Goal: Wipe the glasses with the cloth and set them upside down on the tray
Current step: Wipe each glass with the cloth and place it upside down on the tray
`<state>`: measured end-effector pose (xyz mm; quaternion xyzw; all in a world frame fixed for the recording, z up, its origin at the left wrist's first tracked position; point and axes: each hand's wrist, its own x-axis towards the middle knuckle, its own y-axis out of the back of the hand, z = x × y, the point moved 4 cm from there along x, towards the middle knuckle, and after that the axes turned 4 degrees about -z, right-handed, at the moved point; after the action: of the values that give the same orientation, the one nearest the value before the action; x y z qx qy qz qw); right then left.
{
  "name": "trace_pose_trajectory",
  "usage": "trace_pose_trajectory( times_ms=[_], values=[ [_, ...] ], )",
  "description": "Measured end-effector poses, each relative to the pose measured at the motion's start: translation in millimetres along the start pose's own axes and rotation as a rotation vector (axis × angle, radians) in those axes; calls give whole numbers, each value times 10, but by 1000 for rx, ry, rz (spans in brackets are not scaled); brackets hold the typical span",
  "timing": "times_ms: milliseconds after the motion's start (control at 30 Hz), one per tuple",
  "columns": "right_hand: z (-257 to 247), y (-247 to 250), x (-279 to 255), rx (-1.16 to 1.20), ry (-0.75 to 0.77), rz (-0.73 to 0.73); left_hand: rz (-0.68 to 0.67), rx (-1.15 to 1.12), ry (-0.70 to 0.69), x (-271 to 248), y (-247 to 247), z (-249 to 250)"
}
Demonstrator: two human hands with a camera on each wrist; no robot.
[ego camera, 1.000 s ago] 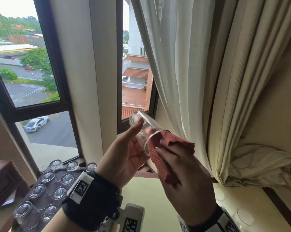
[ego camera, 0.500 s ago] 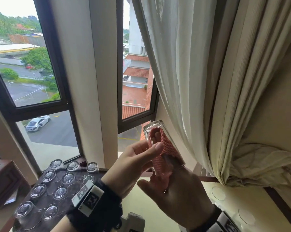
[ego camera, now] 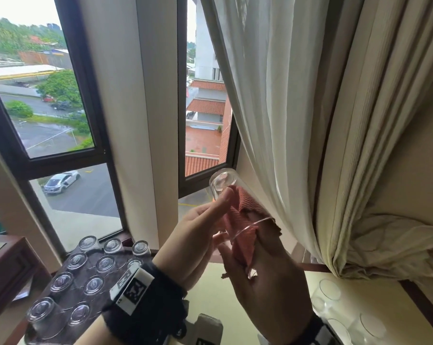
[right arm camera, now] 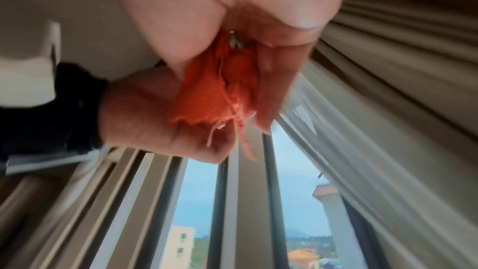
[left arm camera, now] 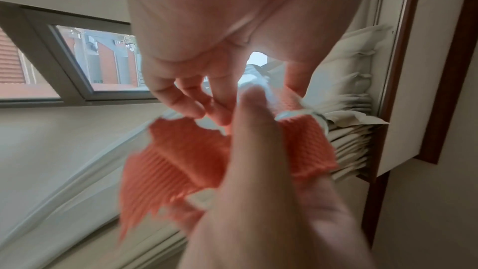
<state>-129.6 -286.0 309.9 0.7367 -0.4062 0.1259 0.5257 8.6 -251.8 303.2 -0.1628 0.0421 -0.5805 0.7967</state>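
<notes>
I have one glass (ego camera: 231, 205) in the air in front of the window, tilted, base toward the pane and mouth toward me. The orange cloth (ego camera: 242, 227) is stuffed into its mouth, the rest trailing out over my right palm. My left hand (ego camera: 195, 245) pinches the glass by its wall between thumb and curled fingers; my right hand (ego camera: 267, 280) has its fingers pushed into the mouth with the cloth wrapped round them, so it grips the cloth, not the glass. I judge this to be the wiping of the inside, not yet finished.

Down at the left end of the tabletop, the dark tray (ego camera: 68, 319) already carries about a dozen glasses (ego camera: 93, 285) bottoms up, in rows, so most of the job looks done. At the right end, near the curtain (ego camera: 322, 120), several glasses (ego camera: 330, 292) stand mouth up, apparently waiting for the cloth; I cannot count them exactly. This one has yet to be turned over and set down on the tray.
</notes>
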Motion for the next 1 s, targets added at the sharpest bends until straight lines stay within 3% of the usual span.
trace_pose_trajectory(
  times_ms=[133, 267, 333, 400, 467, 533, 600, 633, 733, 767, 833, 900, 933, 1000],
  values=[
    [38, -109, -13, -209, -108, -139, -56, 69, -62, -6, 35, 79],
    [84, -158, 7, -55, -203, -113, -135, 10, -93, -40, 3, 1],
    [71, -126, 35, 208, -261, -125, -162, -80, -88, -41, 32, -48],
    [-12, -123, 48, 754, -395, -276, -211, -175, -99, -63, 46, -55],
    [-187, -105, 50, 1242, -423, -396, -247, -222, -101, -83, 58, -68],
    [-268, -118, 44, 1438, -406, -408, -261, -233, -102, -72, 69, -41],
    [-142, -182, 59, 1293, -408, -337, -225, -140, -89, -24, 80, 11],
    [-9, -215, 52, 1065, -386, -284, -176, -46, -89, 3, 80, 47],
    [260, -248, 101, 93, -134, -127, -10, 287, -88, 48, 31, 129],
    [294, -280, 108, -47, -133, -114, 15, 351, -87, 50, 2, 137],
    [264, -300, 84, -49, -164, -69, 12, 370, -92, 57, -14, 129],
    [216, -252, 109, 368, -365, -133, -88, 217, -73, 44, -2, 93],
    [150, -251, 94, 689, -497, -252, -148, 95, -57, 33, 8, 59],
    [-101, -176, 85, 1226, -591, -446, -223, -138, -52, -11, 19, 15]
  ],
)
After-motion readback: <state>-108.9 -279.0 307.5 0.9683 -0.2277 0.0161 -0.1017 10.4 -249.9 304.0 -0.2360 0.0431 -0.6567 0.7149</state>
